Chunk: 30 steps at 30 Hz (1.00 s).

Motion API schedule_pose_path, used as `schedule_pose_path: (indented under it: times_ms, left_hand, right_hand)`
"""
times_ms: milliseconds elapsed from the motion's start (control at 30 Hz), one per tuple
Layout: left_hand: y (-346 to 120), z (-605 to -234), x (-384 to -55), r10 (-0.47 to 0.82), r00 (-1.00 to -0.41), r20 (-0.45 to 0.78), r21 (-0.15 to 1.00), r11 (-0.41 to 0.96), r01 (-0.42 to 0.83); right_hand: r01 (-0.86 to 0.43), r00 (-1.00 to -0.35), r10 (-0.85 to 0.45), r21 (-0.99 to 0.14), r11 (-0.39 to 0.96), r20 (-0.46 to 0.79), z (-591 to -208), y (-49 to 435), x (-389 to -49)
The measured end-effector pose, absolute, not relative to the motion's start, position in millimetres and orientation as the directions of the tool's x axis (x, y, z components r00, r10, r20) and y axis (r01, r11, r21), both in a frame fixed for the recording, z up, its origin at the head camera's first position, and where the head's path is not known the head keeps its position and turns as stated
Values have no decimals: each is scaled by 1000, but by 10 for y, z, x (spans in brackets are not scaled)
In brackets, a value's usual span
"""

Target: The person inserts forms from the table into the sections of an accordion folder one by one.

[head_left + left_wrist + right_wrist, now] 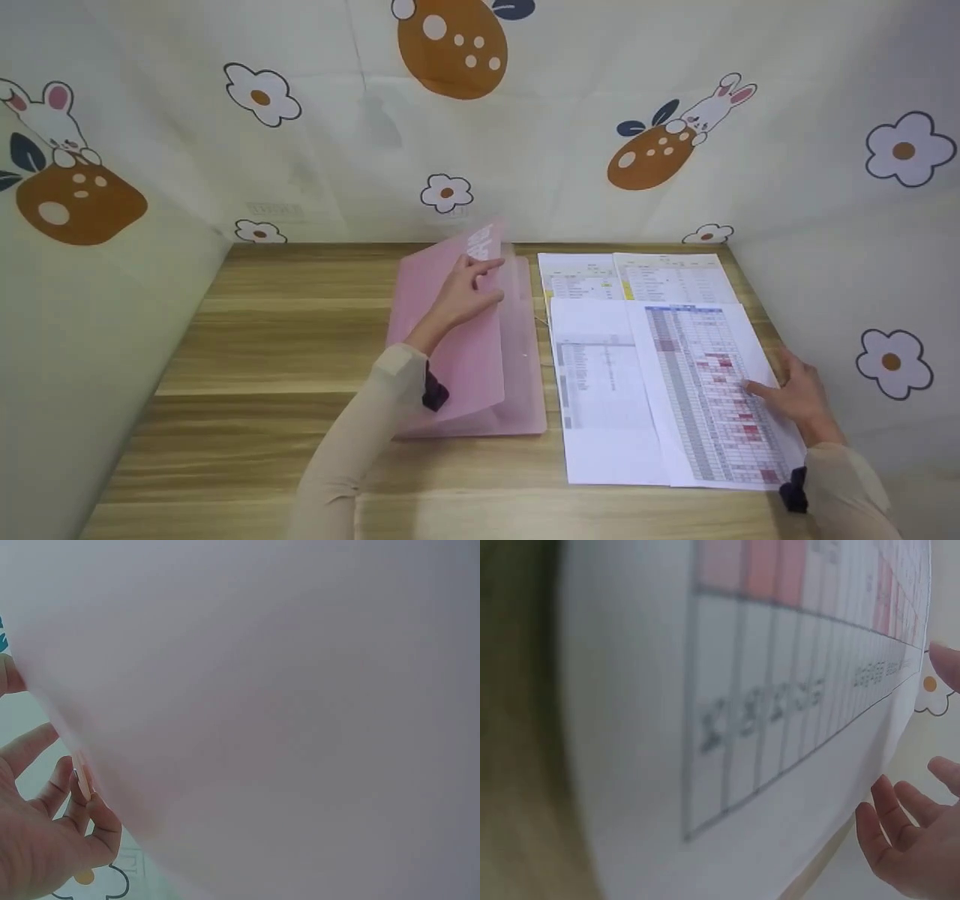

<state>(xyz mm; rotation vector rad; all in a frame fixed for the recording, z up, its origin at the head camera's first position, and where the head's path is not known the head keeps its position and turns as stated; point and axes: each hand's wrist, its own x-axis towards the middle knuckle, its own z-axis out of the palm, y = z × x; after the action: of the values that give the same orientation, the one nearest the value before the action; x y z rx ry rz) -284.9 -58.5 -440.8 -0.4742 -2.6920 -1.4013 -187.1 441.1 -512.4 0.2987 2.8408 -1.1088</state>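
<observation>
A pink translucent folder (457,330) lies on the wooden table with its cover raised at a slant. My left hand (466,291) is at the cover's free right edge, fingers bent about it. In the left wrist view the pink cover (285,712) fills most of the picture, with the left hand (52,817) along its edge. Right of the folder lie printed sheets (600,435). My right hand (799,394) rests at the right edge of the top sheet (679,360), thumb over the paper. The right wrist view shows this hand (919,832) with spread, relaxed fingers beside the sheet.
Two more printed sheets, one at the left (577,274) and one at the right (675,274), stick out behind the front papers. The wooden table (285,360) extends left of the folder. Patterned cloth walls (525,172) enclose the back and sides.
</observation>
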Motion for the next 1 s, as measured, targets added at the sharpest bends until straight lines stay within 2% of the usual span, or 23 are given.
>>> schedule_pose_path:
  times_ms: [200,767,1000]
  left_hand:
    - [-582,-4400,-2840,242,-951,194,792,533,297]
    - [-581,-4394,-2844,237,-954,182,792,540,285]
    - [-581,-4396,-2844,237,-953,187,798,530,288]
  right_hand:
    - [279,-959,188,-576,769,-214,-5125,4416,-1858]
    - [260,-960,139,-581,771,-245,-5080,4380,-1860]
    - [269,-959,166,-552,789,-230,-5066,4339,-1835]
